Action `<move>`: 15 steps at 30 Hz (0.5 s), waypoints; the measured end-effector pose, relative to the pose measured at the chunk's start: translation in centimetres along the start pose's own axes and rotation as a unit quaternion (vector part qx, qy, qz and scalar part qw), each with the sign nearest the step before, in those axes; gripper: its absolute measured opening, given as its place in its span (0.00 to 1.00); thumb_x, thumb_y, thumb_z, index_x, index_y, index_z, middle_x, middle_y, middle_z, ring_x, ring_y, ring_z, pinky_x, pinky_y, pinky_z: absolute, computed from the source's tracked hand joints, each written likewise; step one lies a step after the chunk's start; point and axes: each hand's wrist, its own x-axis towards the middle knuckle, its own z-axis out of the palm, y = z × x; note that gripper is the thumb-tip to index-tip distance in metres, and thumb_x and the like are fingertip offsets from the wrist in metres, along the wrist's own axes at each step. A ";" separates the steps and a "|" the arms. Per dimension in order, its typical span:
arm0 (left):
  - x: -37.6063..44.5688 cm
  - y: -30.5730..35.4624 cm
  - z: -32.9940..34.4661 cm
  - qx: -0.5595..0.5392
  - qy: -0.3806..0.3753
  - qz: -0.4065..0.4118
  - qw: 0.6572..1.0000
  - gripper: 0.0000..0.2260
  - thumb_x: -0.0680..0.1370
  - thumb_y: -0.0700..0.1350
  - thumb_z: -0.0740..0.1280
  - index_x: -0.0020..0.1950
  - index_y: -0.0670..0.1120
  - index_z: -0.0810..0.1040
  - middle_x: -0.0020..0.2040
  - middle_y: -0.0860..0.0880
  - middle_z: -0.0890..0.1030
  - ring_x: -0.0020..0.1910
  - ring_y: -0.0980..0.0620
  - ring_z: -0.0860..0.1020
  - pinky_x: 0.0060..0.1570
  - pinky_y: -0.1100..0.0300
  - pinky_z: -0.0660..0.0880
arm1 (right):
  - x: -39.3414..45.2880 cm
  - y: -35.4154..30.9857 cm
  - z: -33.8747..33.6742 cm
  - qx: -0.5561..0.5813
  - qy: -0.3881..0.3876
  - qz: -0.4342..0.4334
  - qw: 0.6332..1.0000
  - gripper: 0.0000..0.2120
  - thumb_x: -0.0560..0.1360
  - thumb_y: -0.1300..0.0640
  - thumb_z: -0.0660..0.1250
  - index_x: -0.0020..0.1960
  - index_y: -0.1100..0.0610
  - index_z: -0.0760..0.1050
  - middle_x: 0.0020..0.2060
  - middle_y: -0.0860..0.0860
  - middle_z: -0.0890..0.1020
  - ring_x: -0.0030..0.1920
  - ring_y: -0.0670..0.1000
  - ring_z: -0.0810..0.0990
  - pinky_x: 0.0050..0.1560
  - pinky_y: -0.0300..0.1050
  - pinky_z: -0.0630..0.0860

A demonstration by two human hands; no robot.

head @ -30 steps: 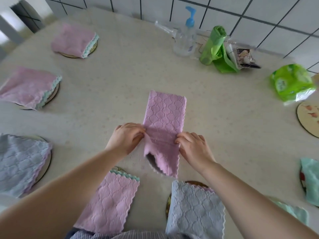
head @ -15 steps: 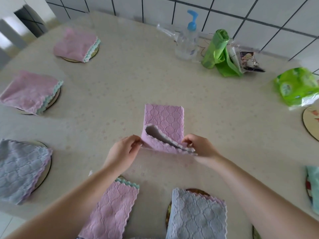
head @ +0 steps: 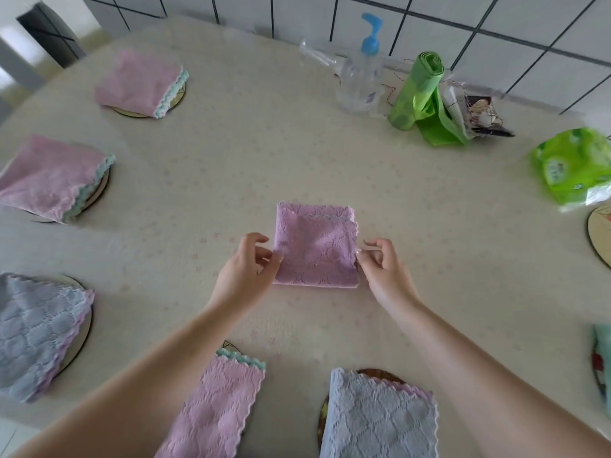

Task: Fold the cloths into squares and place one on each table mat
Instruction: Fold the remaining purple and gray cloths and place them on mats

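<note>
A pink cloth (head: pixel 316 246) lies folded into a square on the middle of the table (head: pixel 297 153). My left hand (head: pixel 246 271) pinches its left edge with curled fingers. At the right edge, my right hand (head: pixel 383 271) pinches it the same way. Several round mats around the table carry folded cloths: pink ones (head: pixel 142 84) (head: pixel 53 180) at the far left, a grey one (head: pixel 36 335) at the near left, a pink one (head: pixel 215 408) and a grey one (head: pixel 377 421) near me. A bare mat (head: pixel 600 236) lies at the right edge.
At the back right stand a clear pump bottle (head: pixel 362 77), a green bag roll (head: pixel 416 90), a small packet (head: pixel 482 117) and a green tissue pack (head: pixel 575 166). A teal cloth (head: pixel 601 358) shows at the right edge. A tiled wall runs behind the table.
The cloth was a long strip; both hands lifted its near end and folded it away from me onto the far half. It now lies as a square, and the hands have shifted to its sides.
</note>
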 end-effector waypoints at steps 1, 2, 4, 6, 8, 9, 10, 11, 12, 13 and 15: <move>-0.2 0.2 0.1 -0.009 -0.004 0.020 1.000 0.17 0.77 0.52 0.62 0.65 0.50 0.65 0.51 0.55 0.77 0.47 0.55 0.78 0.44 0.57 0.75 | -0.4 -0.1 0.1 0.001 -0.008 -0.026 1.000 0.14 0.75 0.51 0.65 0.60 0.50 0.67 0.40 0.43 0.79 0.39 0.43 0.77 0.39 0.37 0.69; -0.3 0.2 0.3 -0.011 -0.015 0.041 0.999 0.19 0.77 0.51 0.63 0.66 0.52 0.64 0.53 0.55 0.75 0.48 0.56 0.77 0.45 0.58 0.74 | -0.8 -0.2 0.2 -0.004 -0.024 -0.052 0.998 0.19 0.74 0.51 0.66 0.63 0.50 0.65 0.43 0.43 0.78 0.42 0.42 0.77 0.42 0.35 0.70; -0.4 0.2 0.6 0.012 -0.042 0.085 0.995 0.21 0.77 0.48 0.63 0.69 0.54 0.63 0.57 0.56 0.72 0.49 0.56 0.75 0.47 0.60 0.72 | -1.3 0.1 0.5 -0.043 -0.067 -0.104 0.991 0.26 0.73 0.52 0.68 0.68 0.47 0.63 0.51 0.45 0.76 0.45 0.43 0.76 0.48 0.38 0.71; -0.3 0.0 0.9 0.051 -0.054 0.123 0.990 0.20 0.77 0.46 0.63 0.69 0.52 0.67 0.61 0.55 0.72 0.45 0.56 0.74 0.47 0.62 0.71 | -1.4 0.4 0.7 -0.119 -0.094 -0.153 0.977 0.29 0.74 0.57 0.68 0.71 0.46 0.62 0.56 0.45 0.73 0.43 0.41 0.71 0.49 0.38 0.69; -0.6 -0.3 0.9 0.076 -0.036 0.160 0.983 0.17 0.77 0.44 0.64 0.66 0.50 0.72 0.61 0.53 0.73 0.41 0.58 0.72 0.45 0.65 0.70 | -1.6 0.4 0.6 -0.167 -0.086 -0.196 0.963 0.27 0.74 0.59 0.66 0.71 0.49 0.65 0.61 0.46 0.72 0.43 0.43 0.72 0.50 0.40 0.71; -0.8 -0.4 0.8 0.083 -0.020 0.179 0.980 0.17 0.77 0.43 0.65 0.65 0.49 0.74 0.61 0.54 0.73 0.40 0.60 0.71 0.44 0.67 0.69 | -1.8 0.3 0.4 -0.180 -0.077 -0.216 0.956 0.26 0.74 0.59 0.66 0.70 0.50 0.65 0.63 0.46 0.72 0.44 0.45 0.75 0.50 0.43 0.74; -1.1 -0.7 0.8 0.082 -0.008 0.188 0.979 0.16 0.76 0.43 0.65 0.64 0.48 0.74 0.61 0.54 0.73 0.39 0.61 0.71 0.42 0.70 0.68 | -2.0 0.2 0.1 -0.194 -0.065 -0.236 0.950 0.25 0.74 0.59 0.66 0.70 0.52 0.65 0.64 0.46 0.72 0.46 0.48 0.78 0.49 0.45 0.76; -1.4 -0.9 0.7 0.074 0.000 0.183 0.980 0.16 0.76 0.44 0.66 0.64 0.48 0.74 0.61 0.56 0.72 0.38 0.62 0.72 0.41 0.74 0.67 | -2.3 0.2 -0.1 -0.207 -0.052 -0.254 0.943 0.25 0.74 0.58 0.66 0.70 0.52 0.65 0.65 0.46 0.72 0.46 0.50 0.79 0.47 0.45 0.77; -1.7 -1.2 0.6 0.066 0.004 0.166 0.984 0.17 0.76 0.44 0.66 0.65 0.48 0.74 0.61 0.57 0.71 0.38 0.63 0.73 0.40 0.76 0.65 | -2.5 0.2 -0.2 -0.218 -0.040 -0.268 0.938 0.25 0.74 0.58 0.66 0.70 0.53 0.66 0.66 0.46 0.72 0.45 0.51 0.80 0.45 0.46 0.78; -1.9 -1.4 0.7 0.064 0.005 0.144 0.988 0.18 0.76 0.45 0.66 0.66 0.48 0.73 0.62 0.58 0.71 0.38 0.63 0.74 0.41 0.76 0.65 | -2.6 0.3 -0.3 -0.225 -0.037 -0.271 0.935 0.25 0.74 0.58 0.66 0.71 0.53 0.65 0.66 0.46 0.72 0.45 0.52 0.81 0.44 0.46 0.79; -2.1 -1.8 1.1 0.077 -0.010 0.095 0.992 0.19 0.76 0.46 0.65 0.67 0.49 0.72 0.65 0.57 0.70 0.39 0.59 0.73 0.45 0.70 0.67 | -2.6 0.5 0.1 -0.239 -0.050 -0.254 0.936 0.26 0.75 0.56 0.65 0.71 0.52 0.64 0.68 0.45 0.70 0.46 0.52 0.81 0.47 0.47 0.78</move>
